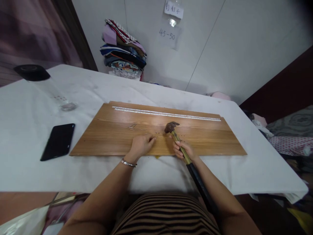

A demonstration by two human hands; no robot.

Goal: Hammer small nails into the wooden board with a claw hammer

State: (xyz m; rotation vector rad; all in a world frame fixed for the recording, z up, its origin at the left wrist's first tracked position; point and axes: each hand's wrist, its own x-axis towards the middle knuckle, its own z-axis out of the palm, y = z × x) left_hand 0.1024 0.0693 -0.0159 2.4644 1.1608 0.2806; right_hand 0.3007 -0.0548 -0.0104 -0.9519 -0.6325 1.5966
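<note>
My right hand (184,149) grips a claw hammer (186,157) by its yellowish handle, with the rusty head above the wooden board (97,140). The handle's black lower end points back toward my body. Close to the board's front edge, my left hand (142,144) rests with thumb and fingers pinched together. What is between those fingertips, if anything, is too small to make out. A few loose nails (132,126) lie on the board beyond my left hand. Several small dark dots mark the wood near the hammer head.
Two white measuring strips (166,114) run along the board's far side. A black phone-like tablet (58,142) lies to the left on the white-covered table (24,137). Behind it a clear bottle (52,93) with a black lid lies on its side. Folded clothes (123,50) are stacked by the wall.
</note>
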